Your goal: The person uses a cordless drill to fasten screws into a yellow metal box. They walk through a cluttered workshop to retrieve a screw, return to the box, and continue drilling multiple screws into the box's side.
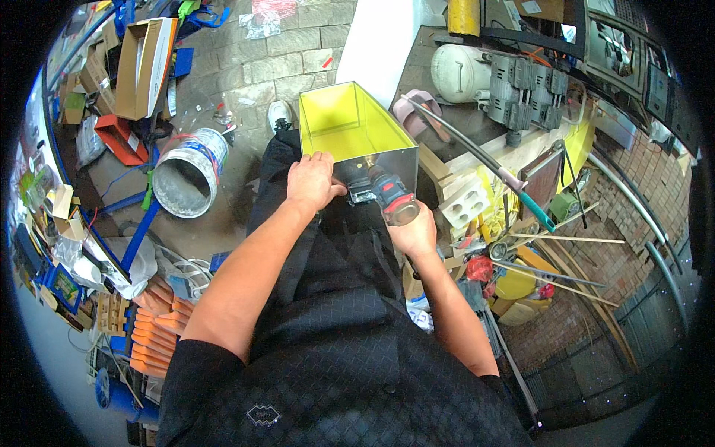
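An open box (360, 123), yellow inside and dark grey outside, rests by my legs with its near wall facing me. My left hand (314, 181) grips the near rim at the left, fingers over the edge and thumb low on the outer wall. Beside that thumb, a small shiny metal latch-like fitting (362, 192) lies against the wall. My right hand (415, 231) is wrapped round a red and grey cordless drill (395, 199), which points away from me at the same wall, right of the fitting. The drill's tip is too small to tell whether it touches.
A dirty white bucket (186, 181) lies tipped at the left, near cardboard boxes (140, 71) and orange parts (153, 335). An air compressor (521, 93) stands at the far right. A long pole with a teal grip (536, 211) slants close to the box, above scattered wooden sticks (570, 238).
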{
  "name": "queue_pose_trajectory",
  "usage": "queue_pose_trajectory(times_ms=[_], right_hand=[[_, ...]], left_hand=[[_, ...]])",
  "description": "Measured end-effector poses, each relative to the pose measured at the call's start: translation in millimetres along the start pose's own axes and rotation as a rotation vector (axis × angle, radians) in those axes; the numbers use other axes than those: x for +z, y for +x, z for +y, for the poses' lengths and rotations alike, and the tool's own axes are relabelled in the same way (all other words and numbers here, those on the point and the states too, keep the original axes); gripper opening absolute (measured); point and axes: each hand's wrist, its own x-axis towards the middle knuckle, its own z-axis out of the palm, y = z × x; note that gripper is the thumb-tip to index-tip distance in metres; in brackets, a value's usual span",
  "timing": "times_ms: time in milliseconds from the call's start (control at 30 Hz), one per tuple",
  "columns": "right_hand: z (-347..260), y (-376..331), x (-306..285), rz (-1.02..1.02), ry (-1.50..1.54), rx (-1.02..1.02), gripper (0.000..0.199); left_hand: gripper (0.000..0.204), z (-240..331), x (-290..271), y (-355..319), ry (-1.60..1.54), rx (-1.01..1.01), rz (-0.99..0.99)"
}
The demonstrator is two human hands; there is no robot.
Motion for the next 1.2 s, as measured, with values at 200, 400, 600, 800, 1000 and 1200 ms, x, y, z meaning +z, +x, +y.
queue_pose_trajectory(times_ms=[200,400,600,800,1000,1200], right_hand=[[-1,1,1,-0.039,-0.031,0.032,0.044],[-6,2,-3,-0.060,-0.032,0.077,0.050],[3,3,1,-0.029,-0.033,0.049,0.051],[-7,0,-4,-0.037,-0.023,0.039,0.047],[-15,-1,-10,-0.054,-0.030,0.053,0.045],[-11,-1,-8,-0.025,-0.058,0.058,0.049]], left_hand=[[0.068,2,-2,1,-0.006,0.004,0.000],[0.067,3,-5,1,0.003,-0.015,-0.036],[0.067,3,-2,1,0.006,0.000,-0.015],[0.067,0,2,0,-0.010,0.016,0.012],[0.067,0,0,0,0.007,0.011,0.010],[0.067,1,0,0,0.009,0.016,0.010]])
